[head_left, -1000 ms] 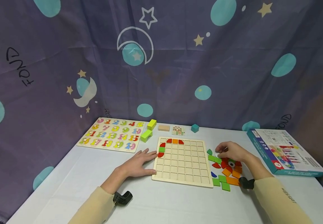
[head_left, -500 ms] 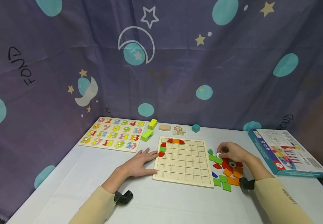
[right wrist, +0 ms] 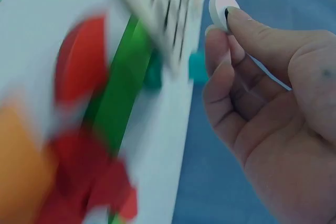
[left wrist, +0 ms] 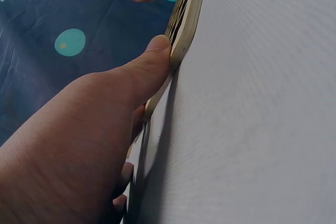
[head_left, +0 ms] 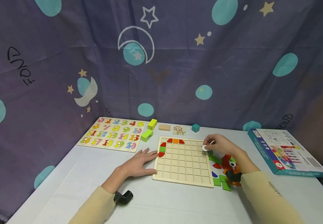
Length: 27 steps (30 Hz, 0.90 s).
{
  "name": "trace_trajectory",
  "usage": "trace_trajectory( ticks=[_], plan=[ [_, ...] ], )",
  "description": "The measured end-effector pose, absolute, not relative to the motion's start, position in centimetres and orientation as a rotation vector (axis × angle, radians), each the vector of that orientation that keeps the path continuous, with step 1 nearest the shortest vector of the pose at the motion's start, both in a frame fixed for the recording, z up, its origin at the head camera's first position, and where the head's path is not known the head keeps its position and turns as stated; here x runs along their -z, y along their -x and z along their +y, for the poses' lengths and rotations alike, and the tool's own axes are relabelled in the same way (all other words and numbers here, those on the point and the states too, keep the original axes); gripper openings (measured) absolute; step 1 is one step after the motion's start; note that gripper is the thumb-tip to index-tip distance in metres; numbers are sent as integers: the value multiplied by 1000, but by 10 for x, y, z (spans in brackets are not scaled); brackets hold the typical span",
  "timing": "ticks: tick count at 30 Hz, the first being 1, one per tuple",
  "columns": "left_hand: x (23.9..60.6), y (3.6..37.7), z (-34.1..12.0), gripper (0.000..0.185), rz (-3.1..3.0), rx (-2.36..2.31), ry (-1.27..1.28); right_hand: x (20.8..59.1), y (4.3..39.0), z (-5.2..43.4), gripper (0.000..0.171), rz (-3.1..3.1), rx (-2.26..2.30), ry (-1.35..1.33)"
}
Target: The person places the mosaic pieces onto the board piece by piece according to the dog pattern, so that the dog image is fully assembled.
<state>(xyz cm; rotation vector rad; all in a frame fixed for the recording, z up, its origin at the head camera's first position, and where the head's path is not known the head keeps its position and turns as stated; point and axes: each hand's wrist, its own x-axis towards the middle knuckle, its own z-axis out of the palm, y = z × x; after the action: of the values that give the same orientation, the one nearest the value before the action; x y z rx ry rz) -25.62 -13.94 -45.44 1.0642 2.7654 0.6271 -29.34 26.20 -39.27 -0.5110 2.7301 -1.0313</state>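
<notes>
Where fingers [right wrist: 231, 22] pinch, white disc [right wrist: 219, 10] half-hidden.

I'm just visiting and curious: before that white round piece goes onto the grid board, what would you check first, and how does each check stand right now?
1. Piece held: right hand pinches the white round piece between thumb and fingers. Ok.
2. Board steadied: left hand lies flat on the table, thumb against the grid board at its left edge. Ok.
3. Free squares: only a few coloured pieces fill the board's top-left corner; most squares are bare. Ok.
4. Piece over the board: it hangs at the right edge. Its height above the board: cannot tell.
5. Which way its face points: cannot tell.
</notes>
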Motion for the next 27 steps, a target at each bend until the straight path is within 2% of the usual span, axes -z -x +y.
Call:
trace_trajectory(
  ticks=[15, 27],
  plan=[
    [455, 258, -139, 81, 2769, -613, -1039, 387, 313, 173, 5, 2606, 1108, 787],
    [455, 259, -140, 79, 2758, -609, -1042, 403, 329, 138, 4, 2701, 1107, 698]
  ],
)
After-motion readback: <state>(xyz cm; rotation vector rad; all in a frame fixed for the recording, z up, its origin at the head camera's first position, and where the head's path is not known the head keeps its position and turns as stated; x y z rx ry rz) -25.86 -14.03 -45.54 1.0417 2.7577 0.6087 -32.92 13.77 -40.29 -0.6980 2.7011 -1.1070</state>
